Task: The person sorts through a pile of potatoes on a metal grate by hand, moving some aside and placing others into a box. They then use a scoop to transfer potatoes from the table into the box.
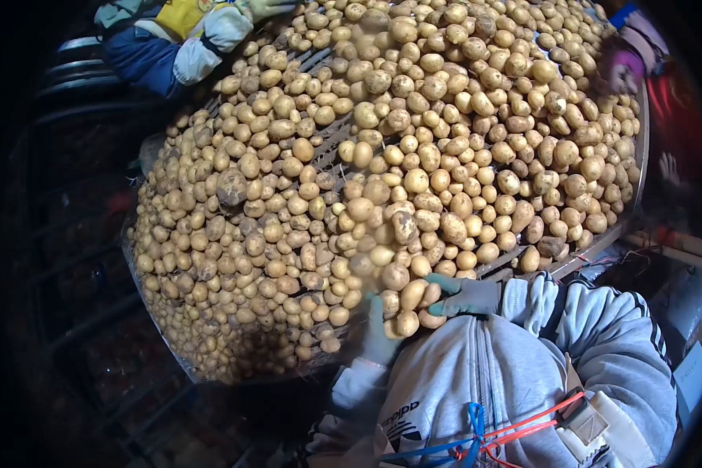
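Note:
A small cluster of potatoes [408,323] sits at the near edge of the heap, cupped between my two gloved hands. My left hand [380,337] is on the left of the cluster, fingers pointing up and lying along the potatoes; part of it is blurred. From the right, my right hand [469,297] reaches in with its green fingertips around the nearest potatoes. Its palm is turned away from view. Just beyond both hands, the wide heap of yellow potatoes [417,181] continues, some of them soil-stained.
Slats [326,156] show through gaps in the heap. A metal rim [593,248] borders the table at the right. Another person's sleeve and glove [210,39] are at the upper left; another person's hand [622,76] is at the upper right. Dark racks stand left.

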`<state>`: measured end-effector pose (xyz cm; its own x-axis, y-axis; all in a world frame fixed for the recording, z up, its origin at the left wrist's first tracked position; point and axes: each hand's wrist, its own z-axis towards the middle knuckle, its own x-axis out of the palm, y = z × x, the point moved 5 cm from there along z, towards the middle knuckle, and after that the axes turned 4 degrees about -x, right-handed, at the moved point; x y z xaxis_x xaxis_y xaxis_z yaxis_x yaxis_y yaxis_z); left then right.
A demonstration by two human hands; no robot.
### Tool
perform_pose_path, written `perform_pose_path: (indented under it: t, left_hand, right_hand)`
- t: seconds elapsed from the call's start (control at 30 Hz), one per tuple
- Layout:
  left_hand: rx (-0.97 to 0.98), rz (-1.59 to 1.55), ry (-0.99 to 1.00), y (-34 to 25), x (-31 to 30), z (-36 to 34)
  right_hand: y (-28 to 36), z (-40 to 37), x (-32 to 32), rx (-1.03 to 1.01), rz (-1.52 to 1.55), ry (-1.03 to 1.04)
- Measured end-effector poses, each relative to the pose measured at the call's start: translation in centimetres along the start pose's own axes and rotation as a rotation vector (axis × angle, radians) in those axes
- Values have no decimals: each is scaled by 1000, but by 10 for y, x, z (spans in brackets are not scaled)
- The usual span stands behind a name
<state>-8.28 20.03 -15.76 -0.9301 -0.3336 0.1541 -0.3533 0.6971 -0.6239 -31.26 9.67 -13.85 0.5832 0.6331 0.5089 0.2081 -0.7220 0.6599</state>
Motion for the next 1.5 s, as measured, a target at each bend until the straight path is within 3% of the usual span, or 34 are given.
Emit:
perform_pose_path:
  t: [0.03, 0.1, 0.13, 0.2, 0.27, 0.3, 0.33, 0.37, 0.43, 0.5, 0.53, 0.57, 0.63, 0.67, 0.7, 0.77, 0.87, 0.9, 0.97, 1.03, 1.1, 1.17, 1.23, 1.27, 1.3, 1.37, 1.43, 1.47, 1.5]
  left_hand:
    - [-102, -274, -1, -2, 4, 4]
    - [-161, -426, 186, -38, 24, 7]
    - [-196, -508, 274, -68, 42, -3]
    - [42, 49, 253, -148, 92, -28]
    - [137, 82, 54, -186, 98, -42]
    - [-37, -514, -11, -177, 79, -46]
    - [41, -222, -60, -146, 35, -38]
    - [76, 2, -74, -112, 4, -34]
    - [98, 374, -83, -53, -36, -40]
    - [4, 553, -26, -30, -27, -37]
    - [-38, 645, 9, -26, -16, -37]
    - [-223, 487, 4, -11, 0, -30]
    - [-35, 674, 48, -20, 40, -15]
    - [71, 763, 71, -27, 56, -7]
    - [47, 626, 122, -29, 67, -2]
    - [-173, 199, 97, -22, 65, -2]
    - [-149, 122, 148, -95, 118, -11]
    - [72, 74, 210, -111, 127, -3]
    - [252, -12, 111, -151, 134, -13]
    - [334, 293, -26, -147, 97, -15]
    - [224, 440, -70, -108, 60, -13]
    - [187, 721, -134, -53, 19, -1]
    - [260, 661, -219, -49, 40, -1]
    - [270, 829, -335, -64, 59, 0]
    - [311, 687, -263, -67, 77, 12]
    - [368, 424, -128, -78, 103, 27]
    - [357, 204, -2, -105, 126, 17]
    - [353, 277, -56, -128, 138, -5]
    - [430, 269, -65, -136, 141, -18]
  right_hand:
    - [5, 6, 2, -7, 36, 35]
    - [16, 17, -6, -17, 107, 98]
    - [49, 1, -3, -65, 315, 60]
    - [110, -37, -6, -96, 635, 18]
    - [114, -52, -37, -92, 715, -36]
    - [98, -64, -62, -111, 683, -64]
    - [84, -79, -75, -30, 572, -176]
    - [45, -83, -90, 43, 649, -155]
    - [30, -93, -87, -55, 22, -73]
    - [1, -81, -90, -89, -336, -24]
    - [10, -77, -74, 12, -339, -17]
    - [19, -72, -60, 200, -537, 85]
    - [6, -49, -35, -146, -846, 144]
    - [-1, -35, -25, -49, -909, 213]
    - [-3, -25, -19, 47, -972, 283]
    - [12, -26, -20, -50, -943, 211]
    - [51, -47, -14, -174, -1063, 154]
    - [74, -45, -22, -409, -1017, 28]
    - [112, -56, -42, -871, -892, -227]
    - [99, -62, -49, -631, -682, -62]
    - [75, -75, -40, -353, -462, 82]
    - [24, -59, -31, -236, -689, 179]
    - [25, -44, -30, -219, -726, 129]
    - [32, -36, -30, -207, -750, 104]
    - [60, -39, -34, -78, -672, 76]
    - [76, -35, -29, -311, -589, 94]
    - [103, -45, -42, -788, -833, -129]
    - [106, -58, -42, -1015, -936, -243]
    - [93, -59, -43, -807, -764, -126]
